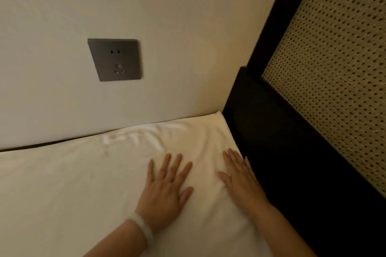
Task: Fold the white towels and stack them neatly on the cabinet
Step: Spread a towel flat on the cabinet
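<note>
A: Nearest us, two bare forearms come up from the bottom edge, a pale bracelet (144, 230) on the left wrist.

B: And both palms flat down — the left hand (165, 190) with fingers fanned wide, the right hand (240, 179) with fingers straight and closer together. Neither pinches any cloth; they just press.

A: Press on what, exactly?

B: The white towel (83, 183), spread over a flat top that I'd take for the cabinet, though the surface itself is covered. Its long run goes leftward, away from both hands, so the left hand is nearer the bulk of it.

A: The right hand sits just beside the towel's right edge, where the dark wooden frame (282, 162) starts.

B: So there's no room on the right. Any fold, I'd judge, has to bring the far left cloth over toward the hands.

A: Ahead of the fingers, some creases — then the far corner touches the wall (167, 16).

B: Tight at the back too. Higher up, a grey socket (116, 59), and to the right a woven cane panel (334, 69).
</note>
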A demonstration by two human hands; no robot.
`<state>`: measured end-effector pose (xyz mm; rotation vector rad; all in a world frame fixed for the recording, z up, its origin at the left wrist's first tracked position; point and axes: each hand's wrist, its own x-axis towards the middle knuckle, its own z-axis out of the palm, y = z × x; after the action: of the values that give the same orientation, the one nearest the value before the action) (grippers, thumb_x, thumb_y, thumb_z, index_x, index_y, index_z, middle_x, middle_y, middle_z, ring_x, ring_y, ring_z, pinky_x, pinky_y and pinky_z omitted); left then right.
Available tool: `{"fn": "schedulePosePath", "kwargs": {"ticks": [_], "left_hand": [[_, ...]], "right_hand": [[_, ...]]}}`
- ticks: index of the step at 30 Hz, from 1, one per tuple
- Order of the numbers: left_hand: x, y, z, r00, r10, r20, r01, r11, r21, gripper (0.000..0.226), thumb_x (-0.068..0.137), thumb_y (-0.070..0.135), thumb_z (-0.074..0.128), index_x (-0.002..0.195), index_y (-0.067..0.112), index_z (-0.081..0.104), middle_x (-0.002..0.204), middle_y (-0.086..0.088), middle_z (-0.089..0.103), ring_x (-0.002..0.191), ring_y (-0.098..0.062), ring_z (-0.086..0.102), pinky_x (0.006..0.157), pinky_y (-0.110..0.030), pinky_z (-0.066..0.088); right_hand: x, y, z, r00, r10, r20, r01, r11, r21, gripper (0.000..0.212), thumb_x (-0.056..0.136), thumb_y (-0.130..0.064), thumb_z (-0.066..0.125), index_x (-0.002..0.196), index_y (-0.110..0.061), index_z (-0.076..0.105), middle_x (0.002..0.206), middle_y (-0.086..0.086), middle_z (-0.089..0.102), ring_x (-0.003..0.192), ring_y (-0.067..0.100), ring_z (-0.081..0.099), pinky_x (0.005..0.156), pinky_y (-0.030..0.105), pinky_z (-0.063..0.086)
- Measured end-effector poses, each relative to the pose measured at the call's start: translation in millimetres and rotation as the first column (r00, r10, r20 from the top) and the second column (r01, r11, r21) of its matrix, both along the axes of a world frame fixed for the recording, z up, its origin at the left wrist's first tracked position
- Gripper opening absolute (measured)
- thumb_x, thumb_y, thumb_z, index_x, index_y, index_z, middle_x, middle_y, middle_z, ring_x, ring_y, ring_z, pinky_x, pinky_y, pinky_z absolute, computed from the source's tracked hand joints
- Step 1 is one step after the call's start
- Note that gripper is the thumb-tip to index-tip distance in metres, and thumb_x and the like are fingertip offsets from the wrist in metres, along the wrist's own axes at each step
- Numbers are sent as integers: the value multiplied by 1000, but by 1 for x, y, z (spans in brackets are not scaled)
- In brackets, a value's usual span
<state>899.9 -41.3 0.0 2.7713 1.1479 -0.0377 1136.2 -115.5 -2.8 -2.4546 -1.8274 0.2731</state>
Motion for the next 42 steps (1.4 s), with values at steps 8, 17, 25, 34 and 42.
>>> {"fn": "schedulePosePath", "kwargs": {"ticks": [8, 17, 25, 34, 42], "left_hand": [[-2, -62, 16, 996, -55, 64, 52, 998, 45, 58, 92, 53, 35, 138, 25, 57, 148, -7, 49, 135, -30, 48, 105, -58, 25], [-7, -74, 8, 1000, -3, 11, 3, 1000, -4, 59, 94, 52, 29, 144, 29, 50, 152, -3, 43, 139, -28, 43, 107, -55, 19], [-23, -72, 15, 998, 58, 15, -57, 998, -15, 60, 93, 51, 29, 139, 23, 57, 145, -9, 51, 131, -31, 52, 102, -60, 41], [-128, -22, -3, 949, 313, -42, -313, 950, 6, 86, 70, 70, -34, 149, 40, -19, 161, 6, -20, 150, -22, -15, 118, -59, -1], [-204, -15, 1, 809, 587, -33, -588, 808, -31, 98, 68, 67, -41, 154, 33, -8, 164, 4, -10, 151, -25, -10, 118, -60, 2]], "right_hand": [[-11, -66, 14, 964, -244, -110, 254, 963, 91, 57, 105, -33, 35, 157, -18, 16, 164, -2, 11, 150, 15, 15, 119, 24, 11], [-19, -101, 28, 860, -483, 167, 495, 868, -36, 24, 102, -19, 43, 124, -15, 53, 126, 3, 56, 113, 18, 58, 86, 27, 48], [-23, -92, 40, 855, -413, 315, 421, 906, 46, 34, 97, -17, 46, 131, -15, 46, 131, 3, 52, 115, 17, 57, 89, 26, 47], [-66, -41, -1, 993, 115, 37, -115, 993, 3, 62, 102, -55, 20, 155, -39, -7, 162, -16, -16, 148, 3, -19, 121, 33, -12], [-161, 36, 18, 992, 121, 18, -122, 990, 73, 62, 101, -55, 17, 158, -31, 8, 166, -6, 3, 152, 13, -10, 119, 48, -16]]}}
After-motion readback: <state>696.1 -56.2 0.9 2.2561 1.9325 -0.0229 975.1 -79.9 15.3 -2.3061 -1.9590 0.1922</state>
